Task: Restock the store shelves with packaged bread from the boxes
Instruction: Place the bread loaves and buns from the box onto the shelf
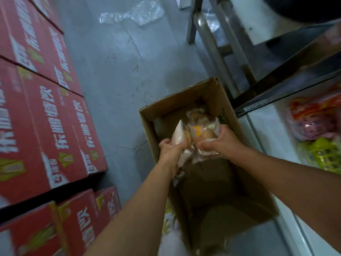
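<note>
An open brown cardboard box (184, 100) stands on the grey floor, mostly empty at its near end. Both my hands are inside it. My left hand (170, 147) grips a pale bread packet (180, 134) held on edge. My right hand (219, 142) grips a clear packet of bread (200, 132) with a pink and yellow label. Another packet (196, 115) lies deeper in the box at its far end. The white store shelf (265, 126) runs along the box's right side.
Stacked red drink cartons (42, 108) wall off the left. On the shelf at right lie red (311, 109) and yellow-green (324, 154) snack bags. A metal rack leg (191, 24) and crumpled clear plastic (132, 14) sit on the floor ahead.
</note>
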`<act>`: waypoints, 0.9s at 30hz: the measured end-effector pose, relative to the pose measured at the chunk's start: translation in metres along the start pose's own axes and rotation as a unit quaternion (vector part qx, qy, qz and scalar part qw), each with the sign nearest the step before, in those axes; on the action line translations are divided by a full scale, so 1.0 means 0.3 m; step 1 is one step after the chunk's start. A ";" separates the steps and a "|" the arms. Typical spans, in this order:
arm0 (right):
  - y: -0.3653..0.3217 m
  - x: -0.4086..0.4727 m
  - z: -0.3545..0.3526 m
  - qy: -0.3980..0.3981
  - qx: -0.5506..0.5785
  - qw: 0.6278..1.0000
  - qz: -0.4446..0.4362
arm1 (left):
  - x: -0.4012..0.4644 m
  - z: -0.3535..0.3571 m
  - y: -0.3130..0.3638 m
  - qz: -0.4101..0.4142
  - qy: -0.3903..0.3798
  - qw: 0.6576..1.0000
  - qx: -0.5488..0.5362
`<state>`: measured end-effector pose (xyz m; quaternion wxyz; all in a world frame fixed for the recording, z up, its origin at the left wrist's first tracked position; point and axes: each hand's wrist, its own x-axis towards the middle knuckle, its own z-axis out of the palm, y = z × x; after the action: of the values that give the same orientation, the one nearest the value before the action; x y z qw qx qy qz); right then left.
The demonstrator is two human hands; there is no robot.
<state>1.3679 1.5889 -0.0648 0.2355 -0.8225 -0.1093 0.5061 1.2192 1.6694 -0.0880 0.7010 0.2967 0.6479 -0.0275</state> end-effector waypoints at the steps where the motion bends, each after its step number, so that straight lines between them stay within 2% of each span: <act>1: -0.016 -0.055 -0.032 -0.028 0.024 0.999 0.007 | -0.066 -0.007 0.006 -0.009 -0.031 0.999 -0.036; 3: -0.060 -0.168 -0.092 -0.085 0.060 0.995 0.007 | -0.190 -0.018 0.019 -0.012 -0.114 0.988 -0.100; 5: -0.115 -0.282 -0.148 -0.124 0.090 0.988 0.006 | -0.327 -0.019 0.048 0.026 -0.161 0.977 -0.134; 7: -0.175 -0.400 -0.204 -0.153 0.123 0.981 -0.006 | -0.462 -0.021 0.081 0.055 -0.201 0.970 -0.128; 9: -0.228 -0.515 -0.258 -0.168 0.133 0.976 -0.025 | -0.594 -0.022 0.117 0.088 -0.217 0.970 -0.068; 12: -0.294 -0.676 -0.325 -0.141 0.116 0.982 -0.042 | -0.761 -0.030 0.165 0.115 -0.238 0.964 0.020; 15: -0.345 -0.818 -0.382 -0.102 0.074 0.990 -0.067 | -0.913 -0.035 0.207 0.124 -0.247 0.959 0.062; 17: -0.380 -0.926 -0.421 -0.094 0.067 0.990 -0.087 | -1.012 -0.037 0.230 0.147 -0.243 0.957 0.061; 22: -0.453 -1.171 -0.505 -0.120 0.130 0.979 -0.098 | -1.236 -0.045 0.268 0.166 -0.246 0.954 0.030; 27: -0.486 -1.401 -0.573 -0.080 0.194 0.974 -0.090 | -1.445 -0.070 0.295 0.205 -0.266 0.941 0.041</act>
<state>1.3333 1.4917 0.4009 0.4257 -0.7045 -0.1009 0.5588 1.1691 1.6018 0.3470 0.8256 0.4336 0.3609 0.0119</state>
